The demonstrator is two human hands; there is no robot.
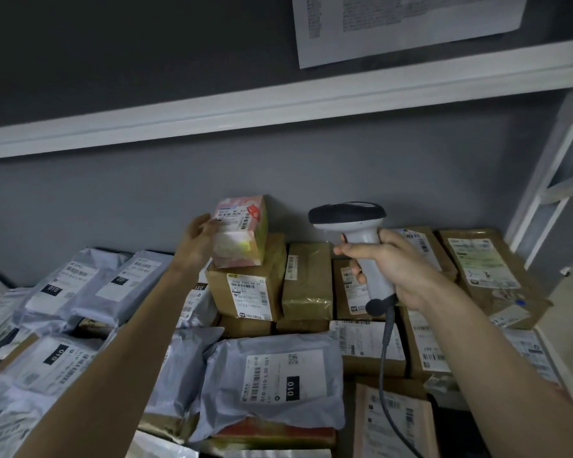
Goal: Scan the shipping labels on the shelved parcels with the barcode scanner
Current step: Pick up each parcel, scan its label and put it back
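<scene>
A white barcode scanner (pixel 354 226) with a dark head stands upright in my right hand (pixel 394 269), which grips its handle; its grey cable (pixel 385 352) hangs down. My left hand (pixel 197 241) holds the left side of a small pink and yellow box (pixel 242 233), whose white label with a barcode faces up. That box sits atop a brown carton (pixel 245 289) near the back wall. The scanner's head is to the right of the pink box, at about the same height.
Grey plastic mailers (pixel 268 378) with labels cover the left and front of the shelf. Brown taped cartons (pixel 490 269) fill the right. A white shelf beam (pixel 278 104) runs overhead, and a white upright frame (pixel 556 180) stands at right. A printed sheet (pixel 404 24) hangs on the wall.
</scene>
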